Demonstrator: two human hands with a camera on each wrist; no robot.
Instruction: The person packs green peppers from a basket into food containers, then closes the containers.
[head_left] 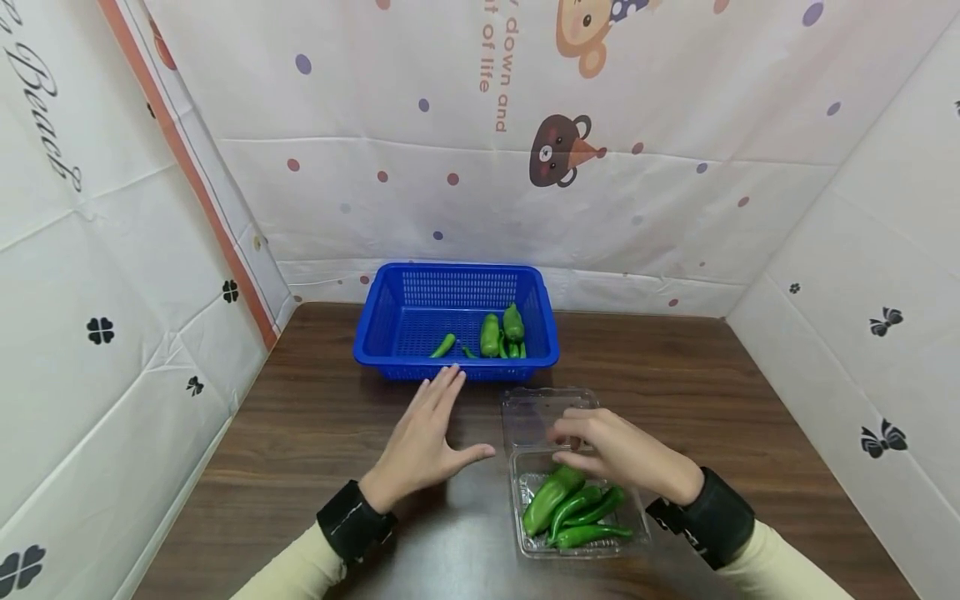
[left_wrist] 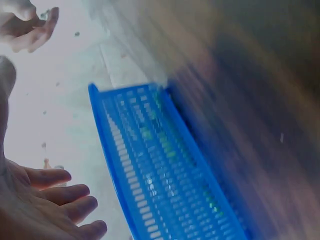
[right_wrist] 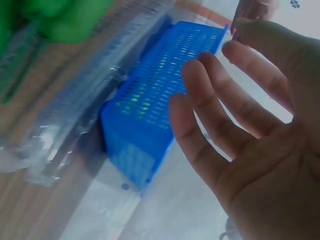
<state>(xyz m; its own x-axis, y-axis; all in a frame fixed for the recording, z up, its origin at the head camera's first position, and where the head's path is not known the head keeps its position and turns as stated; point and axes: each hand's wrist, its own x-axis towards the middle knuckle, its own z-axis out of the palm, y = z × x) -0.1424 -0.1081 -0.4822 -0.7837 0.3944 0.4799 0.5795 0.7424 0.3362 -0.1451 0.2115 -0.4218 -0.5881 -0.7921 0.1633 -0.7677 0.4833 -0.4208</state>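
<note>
My left hand [head_left: 423, 446] is spread with straight fingers above the table, its fingertips overlapping the front of a blue plastic basket [head_left: 397, 362] in the head view. Loosely bent fingers of my right hand [head_left: 618, 450] hover over a hinged clear plastic box [head_left: 517, 508]; nothing shows between them in the right wrist view. Inside the box lie several green peppers, a thick one [head_left: 553, 500] at the left and slimmer ones [head_left: 594, 535] beside it. More green peppers [head_left: 490, 335] sit in the basket, mostly toward its right side.
Behind the box's tray, its clear lid [head_left: 525, 410] lies folded back toward the basket. The brown wooden table [head_left: 292, 467] is bordered by white printed sheeting [head_left: 360, 212] at the back and both sides.
</note>
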